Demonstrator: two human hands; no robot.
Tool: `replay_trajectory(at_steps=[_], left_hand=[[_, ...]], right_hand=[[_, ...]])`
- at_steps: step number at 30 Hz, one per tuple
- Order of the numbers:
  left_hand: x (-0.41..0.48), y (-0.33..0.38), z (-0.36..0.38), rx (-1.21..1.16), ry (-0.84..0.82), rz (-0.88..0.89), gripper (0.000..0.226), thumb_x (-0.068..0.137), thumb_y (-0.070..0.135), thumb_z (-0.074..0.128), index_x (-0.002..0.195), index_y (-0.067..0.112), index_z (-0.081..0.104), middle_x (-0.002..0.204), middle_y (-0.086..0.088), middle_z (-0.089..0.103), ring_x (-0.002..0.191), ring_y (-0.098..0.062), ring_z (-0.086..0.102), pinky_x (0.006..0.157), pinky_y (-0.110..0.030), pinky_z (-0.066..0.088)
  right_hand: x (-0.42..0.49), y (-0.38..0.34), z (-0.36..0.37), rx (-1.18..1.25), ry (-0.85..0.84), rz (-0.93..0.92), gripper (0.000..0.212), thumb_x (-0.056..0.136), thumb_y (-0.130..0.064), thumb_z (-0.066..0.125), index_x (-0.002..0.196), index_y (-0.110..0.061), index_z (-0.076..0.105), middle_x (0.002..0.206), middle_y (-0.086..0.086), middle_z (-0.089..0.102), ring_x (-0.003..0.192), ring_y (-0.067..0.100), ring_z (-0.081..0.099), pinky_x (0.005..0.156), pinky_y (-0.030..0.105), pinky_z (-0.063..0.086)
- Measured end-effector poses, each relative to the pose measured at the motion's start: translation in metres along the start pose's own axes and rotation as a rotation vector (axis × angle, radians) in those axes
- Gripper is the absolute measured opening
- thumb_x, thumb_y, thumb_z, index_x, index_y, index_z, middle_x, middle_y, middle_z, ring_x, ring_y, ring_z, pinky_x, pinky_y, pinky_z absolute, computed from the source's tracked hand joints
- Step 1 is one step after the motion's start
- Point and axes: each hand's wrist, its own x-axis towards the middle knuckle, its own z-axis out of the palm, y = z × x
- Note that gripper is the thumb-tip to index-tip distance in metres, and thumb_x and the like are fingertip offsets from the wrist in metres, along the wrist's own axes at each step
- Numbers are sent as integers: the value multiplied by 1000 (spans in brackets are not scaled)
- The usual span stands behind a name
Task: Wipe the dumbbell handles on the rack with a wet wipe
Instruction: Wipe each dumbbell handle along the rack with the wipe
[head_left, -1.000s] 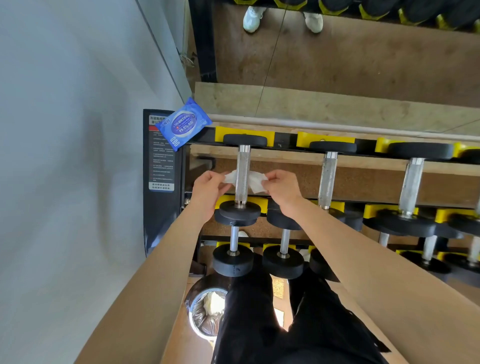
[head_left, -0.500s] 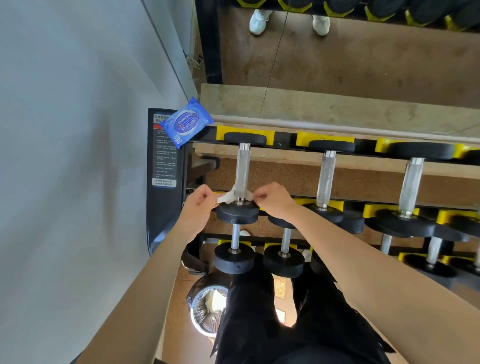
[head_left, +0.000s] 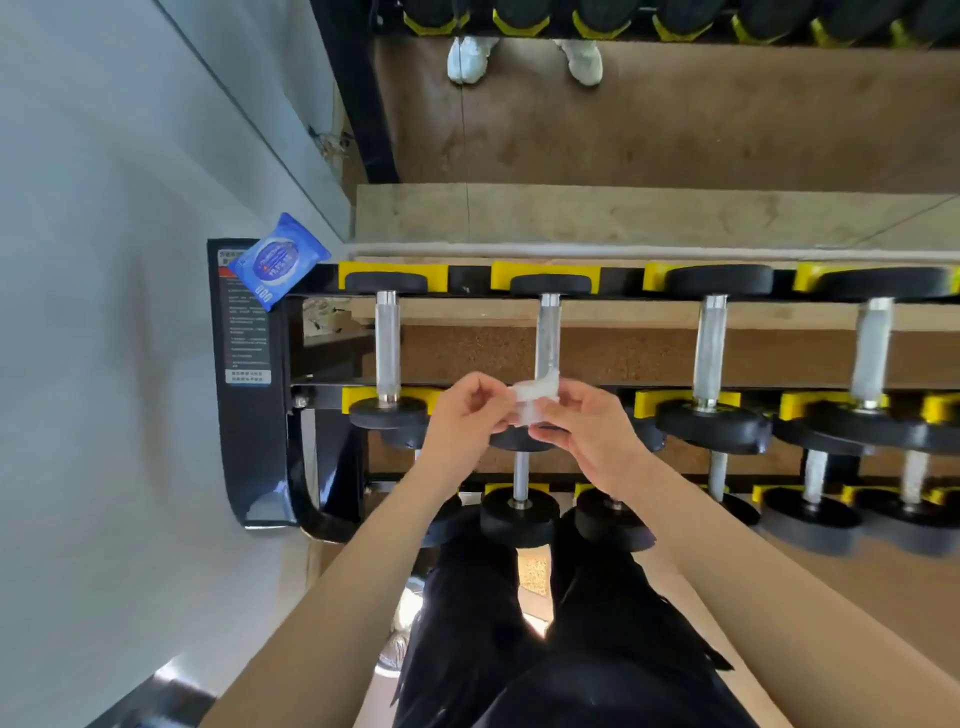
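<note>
Left hand (head_left: 462, 415) and right hand (head_left: 587, 431) pinch the bunched wipe (head_left: 535, 397) at the handle (head_left: 548, 338); likely fault: patchy coverage.

wet wipe (head_left: 535, 397) gone from leftmost handle (head_left: 387, 348), now bunched at second handle (head_left: 548, 338)

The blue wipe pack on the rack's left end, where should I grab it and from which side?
Pinch the wipe pack by its near corner, which points toward you over the black end panel, coming from the front. It lies flat and turned like a diamond, and that corner seems to overhang the rack's top rail, leaving room for fingers.
</note>
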Motion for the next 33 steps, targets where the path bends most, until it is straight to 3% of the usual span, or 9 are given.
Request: replay_trajectory(at_steps=[3,5,9,13,17,19,25,30,33], left_hand=[[17,-17,34,336,77,40,8,91,24,73,96,21,68,93,12,70,87,-2,65,81,-24,53],[25,-29,50,482,104,30,15,88,30,75,102,26,68,99,15,68,90,0,61,81,-20,47],[28,-47,64,682,215,69,21,83,39,78,100,29,73,102,14,66,97,-4,59,82,-23,46],[25,-54,65,703,258,87,19,84,44,76,98,32,73,102,16,68,99,-6,62,87,-28,52],[27,-54,65,729,263,94,22,82,47,77,98,31,73,99,17,66,96,-8,62,85,-28,52],[26,-52,67,740,277,95,23,82,47,77,98,31,73,98,17,66,95,-8,61,82,-25,49],[17,-45,74,734,289,119,24,85,41,76,102,25,73,100,12,67,90,-3,56,79,-20,42],[17,-42,69,803,253,125,27,87,43,73,105,23,72,103,9,68,95,-9,61,84,-25,48],[16,-40,69,817,246,141,25,87,43,74,105,25,73,103,10,69,96,-9,63,84,-25,49]], right_hand=[[11,-17,-37,-237,306,-125,36,90,-6,69,123,-15,58,105,6,74,85,21,75,74,36,63],[27,-30,-54,-372,415,-230,32,91,-7,68,119,-17,57,98,1,73,75,17,74,70,35,63],[64,-46,-58,-628,537,-392,18,91,-13,68,109,-16,69,102,0,72,90,10,67,84,33,58],[74,-25,-36,-776,380,-412,25,92,-22,69,115,-13,73,113,3,73,105,16,65,98,34,48],[61,4,-46,-1203,215,-462,25,98,-32,60,93,-16,78,94,5,71,88,23,66,80,38,51],[53,5,-55,-1398,117,-440,29,100,-35,55,93,-18,78,92,3,69,87,22,66,77,37,52],[54,-37,-29,-1162,202,-816,16,95,-14,65,101,-11,79,104,7,75,96,22,69,84,38,56],[67,-30,-30,-1572,-3,-625,25,97,-12,55,116,-12,71,120,10,68,111,28,61,93,37,51],[48,-20,-38,-1558,-149,-571,18,97,-15,55,101,-14,72,113,9,69,106,26,61,91,35,51]])
